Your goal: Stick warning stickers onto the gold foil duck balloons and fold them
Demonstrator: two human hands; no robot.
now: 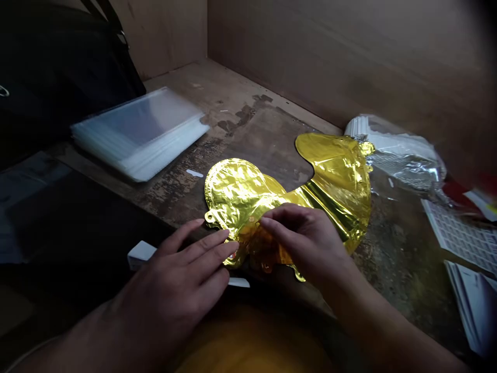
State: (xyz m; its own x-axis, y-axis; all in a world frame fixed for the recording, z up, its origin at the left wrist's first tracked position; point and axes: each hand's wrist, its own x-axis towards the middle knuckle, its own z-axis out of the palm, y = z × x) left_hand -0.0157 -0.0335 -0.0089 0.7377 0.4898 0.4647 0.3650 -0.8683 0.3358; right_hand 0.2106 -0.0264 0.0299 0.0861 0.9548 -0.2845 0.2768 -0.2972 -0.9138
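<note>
My left hand (174,274) rests open, fingers spread on the gold foil balloon (330,176) lying on the bench (267,140), while my right hand (301,233) pinches its gathered near part (the far end still lies spread out).

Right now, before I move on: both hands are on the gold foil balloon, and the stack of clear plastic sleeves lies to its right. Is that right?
Not quite: the stack of clear plastic sleeves lies to the left of the gold foil balloon, not its right, as the head view shows. The left hand and right hand are both on the balloon, as you said.
</note>
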